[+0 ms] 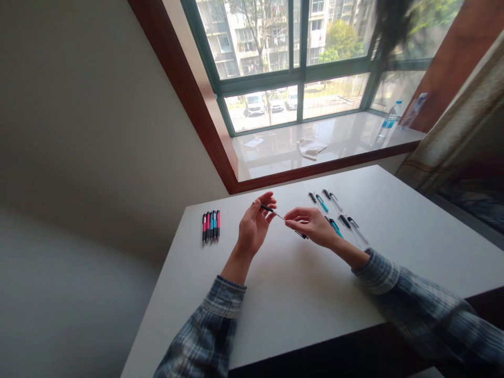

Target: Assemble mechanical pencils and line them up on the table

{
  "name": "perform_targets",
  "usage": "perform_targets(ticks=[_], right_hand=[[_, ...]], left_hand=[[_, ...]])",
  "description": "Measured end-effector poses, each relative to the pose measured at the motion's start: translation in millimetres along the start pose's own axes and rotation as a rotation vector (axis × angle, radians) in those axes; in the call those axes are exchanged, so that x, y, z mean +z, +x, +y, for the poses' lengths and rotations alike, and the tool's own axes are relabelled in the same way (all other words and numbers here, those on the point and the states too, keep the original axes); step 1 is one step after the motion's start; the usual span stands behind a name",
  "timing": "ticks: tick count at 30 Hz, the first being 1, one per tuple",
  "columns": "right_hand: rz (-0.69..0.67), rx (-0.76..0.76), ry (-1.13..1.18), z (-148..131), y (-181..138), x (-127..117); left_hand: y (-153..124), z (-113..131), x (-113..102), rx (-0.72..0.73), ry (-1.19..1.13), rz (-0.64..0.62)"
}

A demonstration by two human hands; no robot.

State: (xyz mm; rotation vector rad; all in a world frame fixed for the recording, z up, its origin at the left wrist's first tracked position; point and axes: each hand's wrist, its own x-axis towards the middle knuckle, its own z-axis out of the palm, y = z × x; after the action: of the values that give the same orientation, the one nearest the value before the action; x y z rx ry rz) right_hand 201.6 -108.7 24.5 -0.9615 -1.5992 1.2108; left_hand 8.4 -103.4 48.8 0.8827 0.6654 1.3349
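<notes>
Left hand: fingers clamped on black pen part. Right hand: fingers pinch thin rod. Pen row left on bench.

Blue-and-white plaid marks sleeves; table white. Lined-up pens pink and teal with black lower ends, held pen piece black. Window frame green, trim red-brown, bottle blue-capped.
</notes>
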Motion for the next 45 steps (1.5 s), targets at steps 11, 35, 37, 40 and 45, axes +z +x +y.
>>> perform_targets(ticks=[11, 35, 37, 40, 45], right_hand=[[0.021, 0.003, -0.001, 3, 1, -6], [0.094, 0.012, 0.063, 8, 5, -7], [0.094, 0.004, 0.037, 5, 5, -7], [0.068, -0.024, 0.034, 2, 4, -7], [0.034, -0.034, 0.082, 3, 5, -6]], left_hand=[[1, 0, 1, 0.047, 0.058, 0.045], [1, -4, 1, 0.045, 0.099, 0.008], [1, -5, 1, 0.033, 0.108, -0.015], [0, -7, 0, 0.005, 0.110, -0.052], [-2, -10, 1, -0.024, 0.131, -0.068]])
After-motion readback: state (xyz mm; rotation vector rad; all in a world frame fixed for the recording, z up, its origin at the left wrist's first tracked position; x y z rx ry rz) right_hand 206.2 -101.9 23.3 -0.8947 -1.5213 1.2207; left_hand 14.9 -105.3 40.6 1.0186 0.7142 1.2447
